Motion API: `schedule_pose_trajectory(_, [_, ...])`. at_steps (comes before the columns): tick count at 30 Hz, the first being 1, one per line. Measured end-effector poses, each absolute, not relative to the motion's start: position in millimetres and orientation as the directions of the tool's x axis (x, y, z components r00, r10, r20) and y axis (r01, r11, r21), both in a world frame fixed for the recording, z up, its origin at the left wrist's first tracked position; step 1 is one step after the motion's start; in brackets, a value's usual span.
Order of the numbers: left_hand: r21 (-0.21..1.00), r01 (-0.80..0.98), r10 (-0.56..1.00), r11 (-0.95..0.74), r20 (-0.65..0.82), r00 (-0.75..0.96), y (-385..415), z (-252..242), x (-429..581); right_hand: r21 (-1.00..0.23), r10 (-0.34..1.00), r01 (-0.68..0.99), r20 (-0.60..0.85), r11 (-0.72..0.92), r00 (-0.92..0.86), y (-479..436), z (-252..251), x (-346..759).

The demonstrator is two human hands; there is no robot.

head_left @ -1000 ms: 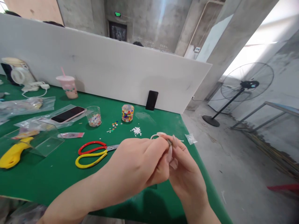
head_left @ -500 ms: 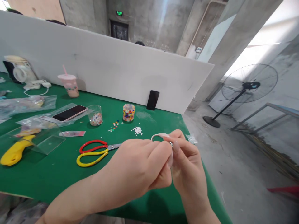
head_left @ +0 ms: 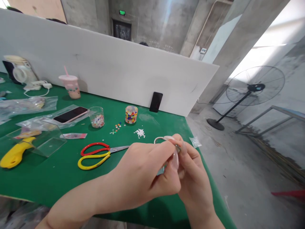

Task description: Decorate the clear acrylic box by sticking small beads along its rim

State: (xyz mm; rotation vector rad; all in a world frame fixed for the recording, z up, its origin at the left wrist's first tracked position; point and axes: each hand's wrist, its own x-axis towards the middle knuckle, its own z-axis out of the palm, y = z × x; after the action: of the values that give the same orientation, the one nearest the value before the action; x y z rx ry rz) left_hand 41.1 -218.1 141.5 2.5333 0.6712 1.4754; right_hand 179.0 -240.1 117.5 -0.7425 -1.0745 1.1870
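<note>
Head view: a small greyish piece [head_left: 178, 148], too covered to identify, sits between the two hands over the right-hand part of the green table [head_left: 95, 194], with a thin white loop [head_left: 156, 139] sticking out just beside it. The left hand [head_left: 147, 168] is curled closed, thumb and forefinger pinching the piece; the right hand [head_left: 195, 167] grips it from the other side with its fingertips. A pale blue patch [head_left: 161, 171] shows under the left hand; whether it is held, I cannot tell. Beyond the hands lie a heap of white bits [head_left: 140, 133] and, nearby, scissors [head_left: 94, 161] with red and yellow handles, blades toward the left hand. Farther back stand a multicoloured cup [head_left: 131, 118] and a clear cup [head_left: 97, 121] partly filled with small pieces, while a dark phone [head_left: 156, 102] leans against the white partition [head_left: 119, 66].
</note>
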Motion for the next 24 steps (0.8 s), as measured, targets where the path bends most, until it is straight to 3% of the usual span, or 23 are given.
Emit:
schedule_pose_trajectory(4, [0.455,0.246,0.516,-0.856,0.722,0.461,-218.6,143.5,40.7,-0.898,0.965,-0.361,0.261,0.25,0.019,-240.3,117.7,179.6])
schedule_pose_trajectory(10, [0.464,0.304,0.554,-0.832,0.676,0.486,-219.8,145.8,42.4,-0.912,0.948,-0.259,0.308,0.319,0.084,-242.1,117.3,181.7])
schedule_pose_trajectory(17, [0.347,0.335,0.46,-0.876,0.812,0.359,-217.8,139.1,50.8,-0.911,0.929,-0.191,0.346,0.366,0.128,-241.2,117.3,178.5])
schedule_pose_trajectory(24, [0.294,0.448,0.441,-0.844,0.856,0.269,-220.4,135.7,52.9,-0.92,0.933,-0.172,0.333,0.353,0.137,-237.7,113.0,174.6])
